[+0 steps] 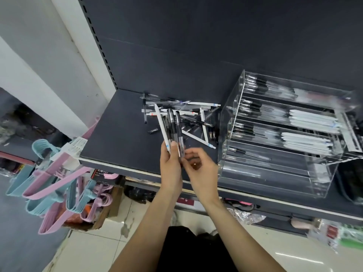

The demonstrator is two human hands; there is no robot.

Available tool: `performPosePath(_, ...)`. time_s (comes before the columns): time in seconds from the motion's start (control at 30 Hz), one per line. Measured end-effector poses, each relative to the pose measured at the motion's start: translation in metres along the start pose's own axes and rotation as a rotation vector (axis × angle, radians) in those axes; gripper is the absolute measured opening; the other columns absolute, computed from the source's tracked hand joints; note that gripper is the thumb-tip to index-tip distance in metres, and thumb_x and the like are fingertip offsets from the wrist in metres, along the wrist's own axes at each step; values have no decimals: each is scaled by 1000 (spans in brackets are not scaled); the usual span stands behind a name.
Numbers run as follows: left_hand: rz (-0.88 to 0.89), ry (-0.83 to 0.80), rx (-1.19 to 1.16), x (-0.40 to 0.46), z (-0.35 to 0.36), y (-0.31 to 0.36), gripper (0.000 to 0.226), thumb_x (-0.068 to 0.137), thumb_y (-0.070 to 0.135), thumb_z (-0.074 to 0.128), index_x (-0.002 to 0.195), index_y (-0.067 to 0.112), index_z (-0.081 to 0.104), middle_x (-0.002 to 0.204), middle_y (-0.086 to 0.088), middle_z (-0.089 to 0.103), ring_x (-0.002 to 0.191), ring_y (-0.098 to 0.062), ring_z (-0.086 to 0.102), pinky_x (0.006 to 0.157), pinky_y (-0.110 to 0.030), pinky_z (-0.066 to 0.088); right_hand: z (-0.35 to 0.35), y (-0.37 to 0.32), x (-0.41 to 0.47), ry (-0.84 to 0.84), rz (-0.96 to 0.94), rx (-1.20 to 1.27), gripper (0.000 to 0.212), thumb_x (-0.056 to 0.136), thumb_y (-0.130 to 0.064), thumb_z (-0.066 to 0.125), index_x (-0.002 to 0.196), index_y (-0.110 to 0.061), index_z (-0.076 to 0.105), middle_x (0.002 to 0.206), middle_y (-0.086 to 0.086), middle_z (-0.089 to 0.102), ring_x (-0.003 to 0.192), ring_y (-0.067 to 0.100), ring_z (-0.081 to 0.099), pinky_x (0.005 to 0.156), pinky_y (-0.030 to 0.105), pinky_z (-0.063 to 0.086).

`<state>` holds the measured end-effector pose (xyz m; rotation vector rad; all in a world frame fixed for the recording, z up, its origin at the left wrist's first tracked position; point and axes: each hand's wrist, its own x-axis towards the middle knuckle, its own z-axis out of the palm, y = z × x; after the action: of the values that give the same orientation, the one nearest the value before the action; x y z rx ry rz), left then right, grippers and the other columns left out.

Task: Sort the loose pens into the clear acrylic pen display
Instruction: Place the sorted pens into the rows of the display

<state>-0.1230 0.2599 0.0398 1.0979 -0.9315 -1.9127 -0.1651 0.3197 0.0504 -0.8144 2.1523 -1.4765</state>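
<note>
Above the shelf (117, 134), left hand (170, 163) grips upright pens (173, 130) — right hand (198, 165) fingers pinch one.

The dark grey shelf (121, 134) looks matt and smooth, the clear acrylic pen display (275, 138) at 3 o'clock glossy, the loose plastic pens (184, 112) shiny, the pale floor tiles (94, 250) polished.

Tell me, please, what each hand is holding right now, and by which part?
The left hand grips a bunch of pens by their lower ends; the right hand pinches the lower end of the black pen on the bunch's right.
</note>
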Motion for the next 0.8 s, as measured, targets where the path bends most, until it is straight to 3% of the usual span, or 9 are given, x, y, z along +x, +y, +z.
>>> performPosePath(0.1,-59,-19,12,-6,5,-7,16,101,28,43,94,22,55,85,0,59,83,-18,55,81,-38,47,-6,4,-4,-5,52,21,20,83,-6,69,96,-18,60,86,-16,64,75,2,63,72,18,52)
performPosePath(0.2,-81,-50,-9,-14,10,-17,16,101,25,41,100,15,54,93,-5,61,88,-15,59,83,-34,50,-19,10,-9,-23,88,25,20,83,-4,68,96,-15,58,82,-16,63,74,1,62,71,15,51)
performPosePath(0.3,-104,-74,-79,-27,21,-28,18,102,21,39,108,9,50,98,-5,66,91,-15,65,75,-29,56,-41,19,-14,-71,85,-20,19,81,-3,69,93,-16,60,78,-14,64,71,2,63,70,17,53)
performPosePath(0.4,-120,-58,-91,-44,36,-43,15,102,19,38,105,10,50,92,-4,67,80,-14,66,68,-25,56,-70,29,-17,-135,61,-44,18,81,-3,70,94,-13,63,81,-8,68,74,3,66,72,19,55)
performPosePath(0.57,7,62,-28,-68,71,-71,9,103,15,37,102,10,45,82,1,69,76,-11,67,69,-25,55,-137,51,-16,-225,-38,-99,8,84,-9,69,90,-13,67,87,-8,72,78,1,67,75,16,53)
performPosePath(0.73,84,198,59,-88,99,-92,13,103,14,36,93,19,42,81,2,60,59,-4,57,55,-18,47,-233,81,15,-120,-204,-322,8,85,-12,68,91,-17,68,84,-10,70,74,1,65,71,10,49)
performPosePath(0.8,75,238,107,-95,103,-100,14,104,16,36,91,21,42,79,4,57,55,-4,47,50,-17,39,-260,92,34,-118,-319,-457,9,85,-11,68,92,-16,70,85,-5,71,71,6,65,70,18,53)
